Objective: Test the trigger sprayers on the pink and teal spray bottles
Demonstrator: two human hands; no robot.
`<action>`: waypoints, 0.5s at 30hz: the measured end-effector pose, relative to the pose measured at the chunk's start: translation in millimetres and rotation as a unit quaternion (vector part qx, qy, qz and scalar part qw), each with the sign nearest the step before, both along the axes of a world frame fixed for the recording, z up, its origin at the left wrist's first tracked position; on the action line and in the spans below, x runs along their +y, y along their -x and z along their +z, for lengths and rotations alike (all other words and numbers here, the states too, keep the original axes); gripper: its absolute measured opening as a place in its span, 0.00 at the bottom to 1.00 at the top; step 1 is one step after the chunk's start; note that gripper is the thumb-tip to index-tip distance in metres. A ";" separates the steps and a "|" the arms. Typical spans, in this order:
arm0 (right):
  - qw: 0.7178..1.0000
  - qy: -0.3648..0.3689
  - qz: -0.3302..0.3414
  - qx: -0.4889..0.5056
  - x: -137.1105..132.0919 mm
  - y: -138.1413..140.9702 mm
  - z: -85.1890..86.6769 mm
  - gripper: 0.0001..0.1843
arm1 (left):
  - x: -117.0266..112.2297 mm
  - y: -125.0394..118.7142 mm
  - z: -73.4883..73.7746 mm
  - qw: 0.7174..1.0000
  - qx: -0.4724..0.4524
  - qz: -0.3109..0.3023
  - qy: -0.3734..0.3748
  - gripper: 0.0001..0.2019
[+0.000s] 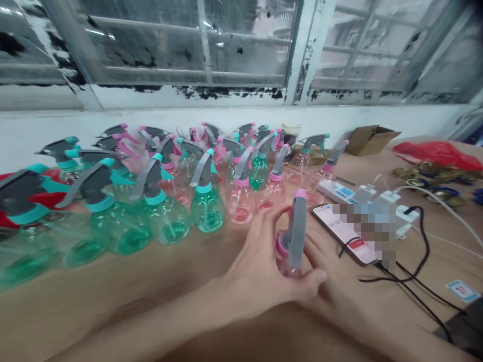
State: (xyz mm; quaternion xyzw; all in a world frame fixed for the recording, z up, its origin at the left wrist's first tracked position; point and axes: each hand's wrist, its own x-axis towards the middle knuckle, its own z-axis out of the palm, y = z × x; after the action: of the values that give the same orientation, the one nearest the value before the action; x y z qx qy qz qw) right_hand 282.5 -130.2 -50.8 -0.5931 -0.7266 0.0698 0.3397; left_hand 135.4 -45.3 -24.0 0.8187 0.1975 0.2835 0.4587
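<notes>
A spray bottle with a grey trigger head, pink nozzle tip and pink collar stands upright between my hands, close to the table's front. My left hand is closed round its near left side, the thumb reaching across the front. Against the right side of the same bottle is my right hand, partly covered by my left hand and blurred. Just beyond them stand clear pink spray bottles. Green ones with turquoise collars, such as the green spray bottle, line up to the left.
Several more spray bottles crowd toward the window wall. To the right lie a phone, a white power strip and a black cable. A cardboard box and a red plastic bag sit farther back.
</notes>
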 end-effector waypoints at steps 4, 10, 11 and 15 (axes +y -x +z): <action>0.993 -0.041 -0.093 -0.053 7.5 -47.2 -6.7 0.27 | 0.9 12.1 -32.1 0.999 0.049 0.018 -0.007 0.26; 0.979 -0.060 -0.146 -0.125 41.2 -100.9 -1.4 0.30 | 6.4 42.5 -66.7 0.981 0.112 0.083 -0.133 0.15; 0.976 -0.051 -0.158 -0.137 46.9 -106.0 -0.2 0.31 | 7.2 44.7 -67.6 0.980 0.108 0.099 -0.131 0.14; 0.961 -0.034 -0.215 -0.171 65.3 -118.9 3.0 0.30 | 8.1 45.6 -65.2 0.980 0.108 0.127 -0.110 0.10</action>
State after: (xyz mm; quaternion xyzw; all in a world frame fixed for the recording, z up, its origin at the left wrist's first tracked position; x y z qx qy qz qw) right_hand 401.4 -64.9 -47.8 -0.7264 -0.6314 -0.1322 0.2371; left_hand 89.8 -37.2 -89.2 0.8582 0.3158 0.2696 0.3018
